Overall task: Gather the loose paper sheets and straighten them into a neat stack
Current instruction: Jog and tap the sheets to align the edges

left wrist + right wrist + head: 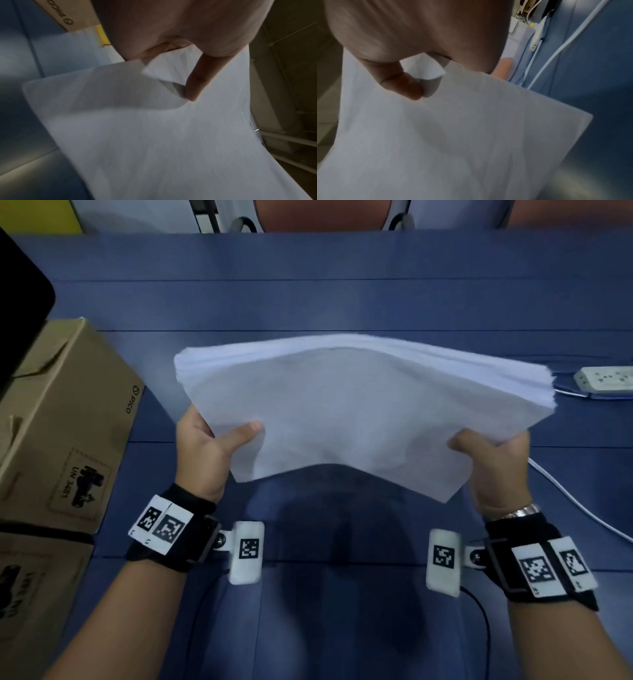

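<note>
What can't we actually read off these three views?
- Fingers of the left hand and right hand: hidden under the paper stack in every view; only thumbs show.
- Sheet count and edge alignment: edges blurred in the head view.
- Table beneath the stack: covered.
- Cardboard box: cut off at the left edge.

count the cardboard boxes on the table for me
2. One cardboard box sits at the left edge of the blue table, beside the left hand. A second box lies nearer the camera, cut off by the frame. More may be hidden out of view.
</note>
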`<control>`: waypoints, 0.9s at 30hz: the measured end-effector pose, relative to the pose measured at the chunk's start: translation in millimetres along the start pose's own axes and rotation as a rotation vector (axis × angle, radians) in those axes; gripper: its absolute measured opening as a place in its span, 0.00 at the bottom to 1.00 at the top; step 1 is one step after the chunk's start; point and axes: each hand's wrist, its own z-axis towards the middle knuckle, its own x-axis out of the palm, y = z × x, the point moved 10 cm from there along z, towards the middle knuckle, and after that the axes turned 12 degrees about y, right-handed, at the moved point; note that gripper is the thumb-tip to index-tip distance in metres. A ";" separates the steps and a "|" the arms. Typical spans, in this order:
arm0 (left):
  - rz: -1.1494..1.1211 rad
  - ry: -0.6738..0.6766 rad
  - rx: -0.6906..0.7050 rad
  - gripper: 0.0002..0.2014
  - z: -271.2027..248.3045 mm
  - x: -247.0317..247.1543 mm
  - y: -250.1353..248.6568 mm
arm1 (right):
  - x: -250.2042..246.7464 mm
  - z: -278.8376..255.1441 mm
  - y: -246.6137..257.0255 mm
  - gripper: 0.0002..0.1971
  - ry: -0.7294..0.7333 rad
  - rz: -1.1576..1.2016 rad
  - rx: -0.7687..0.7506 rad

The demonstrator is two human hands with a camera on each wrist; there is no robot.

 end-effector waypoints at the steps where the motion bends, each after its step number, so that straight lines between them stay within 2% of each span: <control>1: -0.022 0.006 0.019 0.23 3.5 -1.8 -5.5 | -0.4 2.5 9.4 0.19 0.002 0.007 -0.033; 4: -0.092 0.019 -0.021 0.29 6.3 -8.2 5.4 | 2.5 6.9 12.5 0.22 0.064 -0.007 -0.041; 6: -0.125 0.017 -0.120 0.37 -1.0 -6.9 26.6 | 1.1 4.2 -7.7 0.22 0.078 -0.029 0.026; 7: -0.117 0.015 -0.167 0.38 -6.3 -4.8 36.3 | 1.6 1.1 -17.5 0.22 0.080 -0.038 0.056; 9: -0.075 0.004 -0.204 0.31 -13.8 -1.2 45.6 | 4.4 -4.1 -27.5 0.23 0.076 -0.040 0.088; 12: -0.012 -0.052 -0.156 0.19 -9.4 2.1 31.8 | 0.3 -0.2 -19.7 0.23 -0.007 -0.039 0.070; 16: -0.005 -0.093 -0.006 0.20 2.8 8.3 -2.5 | -4.6 4.5 7.2 0.22 -0.103 -0.010 -0.033; 18: -0.018 -0.077 0.004 0.21 3.8 5.9 -2.8 | -4.2 3.5 8.0 0.20 -0.093 0.004 -0.044; 21: -0.065 -0.025 -0.153 0.24 -0.9 -2.9 31.7 | -6.0 2.9 -26.6 0.15 -0.004 -0.045 0.064; 23: -0.049 0.022 -0.267 0.22 -8.1 -2.3 55.9 | -5.3 -1.0 -53.6 0.16 0.050 -0.083 0.166; 27: -0.019 0.014 -0.286 0.18 -6.6 2.0 50.3 | 2.4 7.3 -46.5 0.16 0.063 -0.117 0.208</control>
